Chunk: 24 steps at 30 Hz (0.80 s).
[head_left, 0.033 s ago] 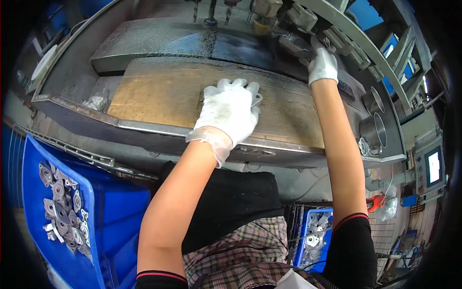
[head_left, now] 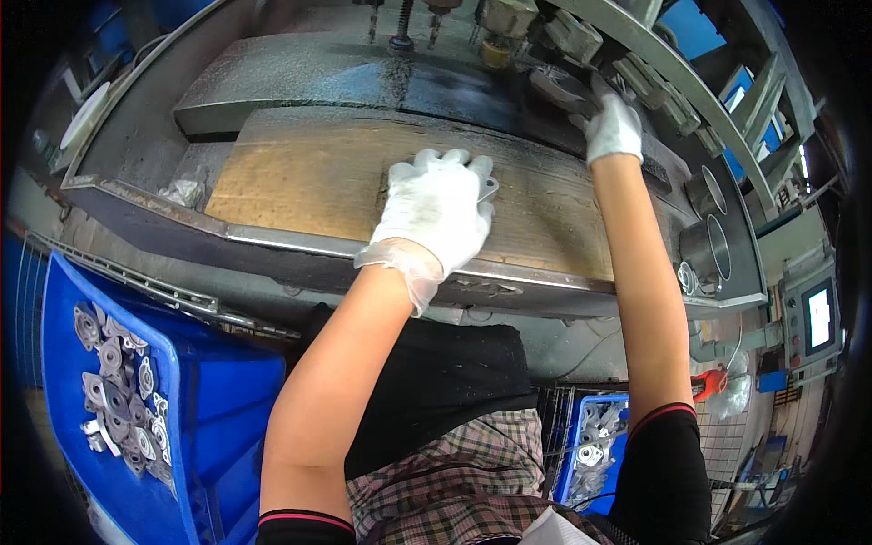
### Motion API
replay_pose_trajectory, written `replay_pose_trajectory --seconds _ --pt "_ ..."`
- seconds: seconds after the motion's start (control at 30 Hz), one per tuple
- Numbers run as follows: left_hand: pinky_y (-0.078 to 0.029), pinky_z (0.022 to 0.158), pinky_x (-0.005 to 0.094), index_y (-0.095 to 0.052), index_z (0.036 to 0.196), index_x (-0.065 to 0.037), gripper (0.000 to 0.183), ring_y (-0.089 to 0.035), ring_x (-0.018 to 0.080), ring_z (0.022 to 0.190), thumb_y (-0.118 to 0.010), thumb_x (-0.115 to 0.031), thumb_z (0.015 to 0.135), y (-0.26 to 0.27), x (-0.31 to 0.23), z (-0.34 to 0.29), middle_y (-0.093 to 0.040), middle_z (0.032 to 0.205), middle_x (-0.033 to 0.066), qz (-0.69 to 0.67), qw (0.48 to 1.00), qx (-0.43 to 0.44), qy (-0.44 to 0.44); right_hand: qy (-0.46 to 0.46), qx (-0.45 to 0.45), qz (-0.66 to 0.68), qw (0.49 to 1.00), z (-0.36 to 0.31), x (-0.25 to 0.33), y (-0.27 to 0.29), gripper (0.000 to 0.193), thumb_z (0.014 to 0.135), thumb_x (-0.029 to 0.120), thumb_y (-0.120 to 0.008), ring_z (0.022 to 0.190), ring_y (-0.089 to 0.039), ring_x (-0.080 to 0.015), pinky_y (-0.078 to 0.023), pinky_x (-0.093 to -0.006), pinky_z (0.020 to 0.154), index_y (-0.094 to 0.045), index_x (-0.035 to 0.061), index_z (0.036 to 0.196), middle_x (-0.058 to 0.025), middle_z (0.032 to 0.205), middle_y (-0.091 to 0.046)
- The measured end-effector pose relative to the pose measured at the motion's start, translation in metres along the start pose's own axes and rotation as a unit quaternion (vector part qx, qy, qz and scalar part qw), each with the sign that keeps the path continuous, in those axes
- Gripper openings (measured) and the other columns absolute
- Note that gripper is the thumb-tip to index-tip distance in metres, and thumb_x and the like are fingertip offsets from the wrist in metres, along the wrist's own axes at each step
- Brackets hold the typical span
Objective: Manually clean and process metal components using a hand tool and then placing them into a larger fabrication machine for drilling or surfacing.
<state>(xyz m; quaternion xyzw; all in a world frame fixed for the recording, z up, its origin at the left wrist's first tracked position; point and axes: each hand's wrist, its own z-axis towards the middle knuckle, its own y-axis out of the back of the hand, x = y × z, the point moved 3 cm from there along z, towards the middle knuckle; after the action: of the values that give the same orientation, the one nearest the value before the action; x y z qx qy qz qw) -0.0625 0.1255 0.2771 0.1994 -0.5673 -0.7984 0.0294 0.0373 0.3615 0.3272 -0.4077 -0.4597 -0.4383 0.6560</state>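
Note:
My left hand, in a white glove, rests on the wooden board with its fingers curled over a grey metal flange part. Only a rounded lug with a hole shows beside the fingers; the rest of that part is hidden under the hand. Farther off to the right, my right hand, also gloved in white, reaches in by the dark metal fixture of the machine. Its thumb and an upper finger are spread apart. I cannot make out whether its fingertips touch the fixture, and I see nothing held in them.
Drill-like spindles hang at the back. Two metal cups stand at the tray's right end. A blue bin of flange parts is at lower left, a smaller blue bin at lower right. A control panel stands far right.
The view has shifted very slightly. My right thumb looks a little farther from the fixture; my left hand stays in place on the part.

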Motion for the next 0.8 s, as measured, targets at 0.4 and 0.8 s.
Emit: replay_pose_trajectory --seconds 0.4,0.8 --pt "-0.043 0.091 0.0451 -0.057 0.123 -0.010 0.042 -0.054 0.0292 0.109 -0.058 -0.028 0.085 -0.001 0.004 -0.002 -0.060 0.119 0.0086 -0.002 1.000 -0.019 0.002 0.024 0.092 0.019 0.995 -0.025 -0.008 -0.039 0.038 0.090 0.021 -0.060 0.058 -0.063 -0.0215 -0.050 -0.0312 0.054 -0.054 -0.0054 0.118 -0.0151 0.087 -0.069" --pt "-0.044 0.087 0.0462 -0.058 0.120 -0.010 0.040 -0.056 0.0296 0.106 -0.059 -0.030 0.085 0.000 0.005 -0.002 -0.060 0.114 0.0084 -0.001 1.000 -0.022 0.003 0.048 0.122 -0.060 0.990 -0.070 -0.003 -0.066 0.035 0.093 0.026 -0.057 0.058 -0.061 -0.0169 -0.047 -0.0282 0.051 -0.057 -0.0032 0.111 -0.0139 0.088 -0.068"
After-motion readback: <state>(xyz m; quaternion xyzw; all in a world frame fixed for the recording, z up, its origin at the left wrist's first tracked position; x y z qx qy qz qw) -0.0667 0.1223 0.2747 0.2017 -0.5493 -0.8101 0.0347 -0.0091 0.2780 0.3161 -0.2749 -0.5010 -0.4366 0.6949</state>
